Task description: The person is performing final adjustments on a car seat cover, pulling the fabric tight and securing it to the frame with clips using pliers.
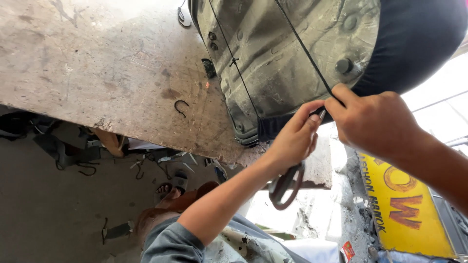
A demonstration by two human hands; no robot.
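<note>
An upturned vehicle seat [292, 53] with a grey plastic underside and a dark cover [419, 44] lies on a worn wooden board [97, 73]. A thin black cord [302, 46] runs across the underside to the seat's near edge. My left hand [292, 139] grips a pair of dark-handled scissors [286, 187], blades up at the cord's end and handle loops hanging below the palm. My right hand [375, 122] pinches the cord and the cover's edge just beside the scissor tips. The blades are mostly hidden by my fingers.
A small black metal hook [181, 107] lies on the board near its front edge. Below the board are a bare foot in a sandal [170, 187], scraps and tools on the concrete floor [48, 214]. A yellow signboard [404, 204] lies at the lower right.
</note>
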